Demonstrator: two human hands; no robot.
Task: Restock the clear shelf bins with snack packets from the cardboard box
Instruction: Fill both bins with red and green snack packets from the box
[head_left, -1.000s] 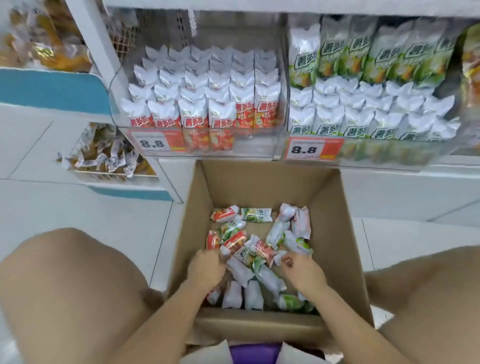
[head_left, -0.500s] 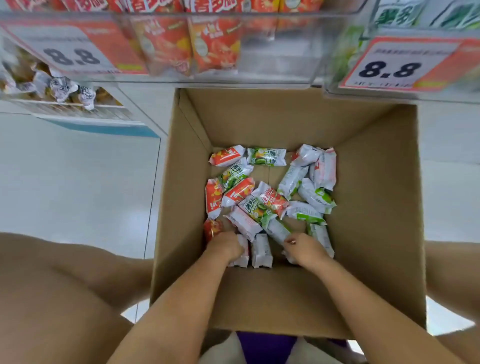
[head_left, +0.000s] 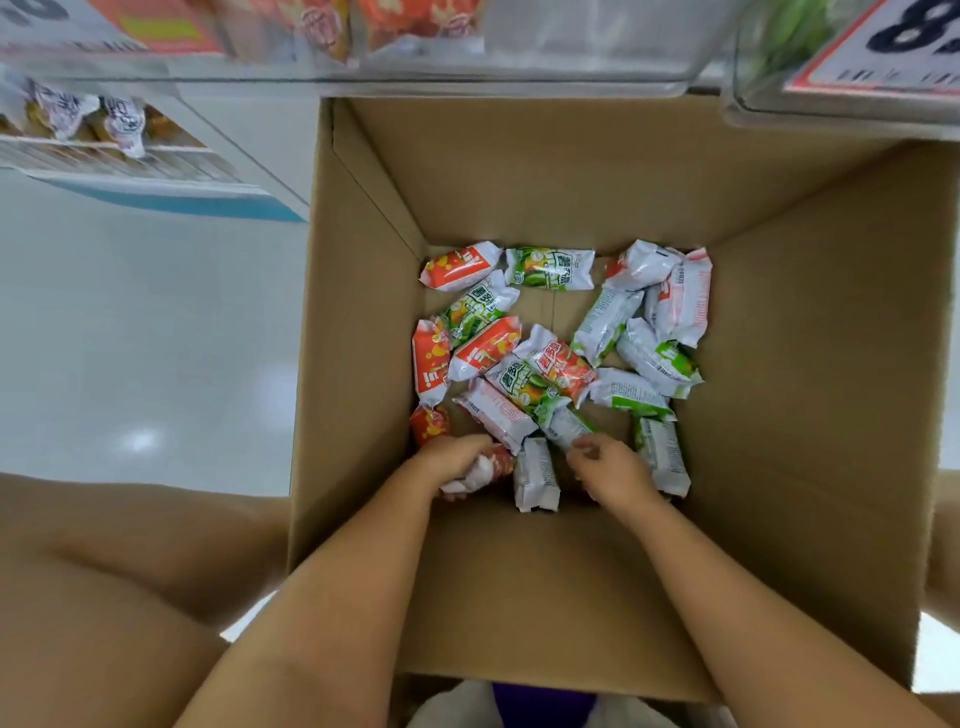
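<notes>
Cardboard box (head_left: 779, 415): open-topped, on the floor between the person's knees; near wall beneath both forearms.

Left hand (head_left: 452, 460): on the box bottom at the near wall, grip curled round a red-and-white snack packet (head_left: 483, 470).

Right hand (head_left: 610, 467): just right of the left grip, one white packet (head_left: 535, 475) lying between them. Fingers curled; whether this grip pinches anything cannot be told.

Loose packets (head_left: 550, 343): red, green and white, scattered beyond both grips across the box bottom, some overlapping; bare cardboard shows in the middle of the far part.

Clear shelf bins (head_left: 571, 52): overhanging the far box rim; red packets show inside, a price label (head_left: 893, 47) to the right.

White tiled floor (head_left: 130, 338): open to the left of the box.

Lower shelf (head_left: 104, 150): far left, holding wrapped goods.
</notes>
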